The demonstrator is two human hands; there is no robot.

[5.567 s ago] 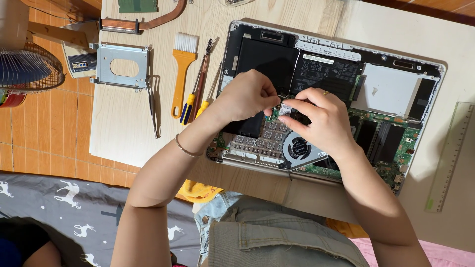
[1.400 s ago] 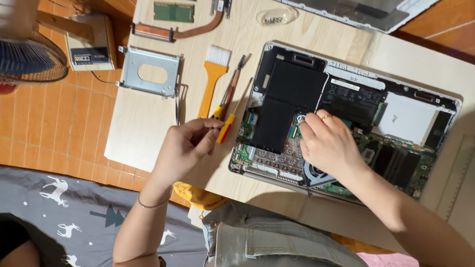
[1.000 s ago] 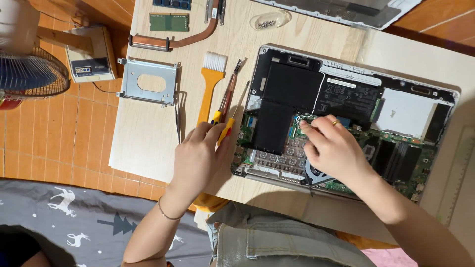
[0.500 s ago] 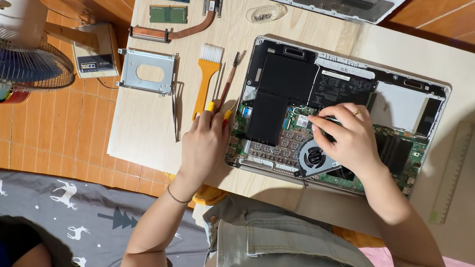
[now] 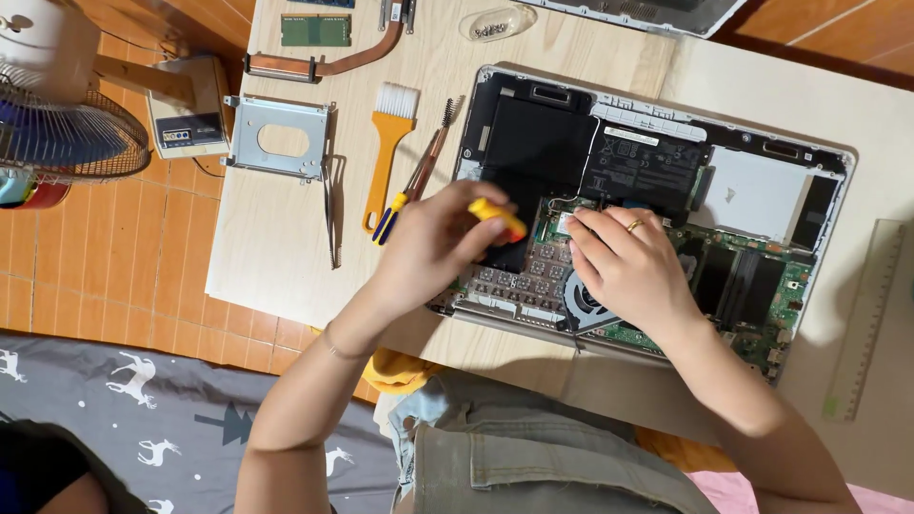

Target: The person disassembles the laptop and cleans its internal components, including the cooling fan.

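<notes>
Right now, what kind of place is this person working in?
Probably a home repair corner, not a shop: an opened laptop on a low wooden board laid over tiled floor, hand tools like an orange brush, and a fan nearby.

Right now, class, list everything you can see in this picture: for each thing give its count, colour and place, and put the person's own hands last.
Opened laptop: 1, dark boards and green circuitry, right half of the board.
Wooden board: 1, pale, on the tiled floor.
Brush: 1, orange handle with white bristles, left of the laptop.
Thin tools: a few, brown and blue-yellow, beside the brush.
Tweezers: 1, metal, left of the brush.
Metal bracket: 1, grey, upper left of the board.
Copper heat pipe: 1, top edge.
Memory module: 1, green, top edge.
Fan: 1, far left.
Ruler: 1, pale green, right.
Left hand: holds a yellow tool over the laptop.
Right hand: fingertips on the laptop's board.
</notes>
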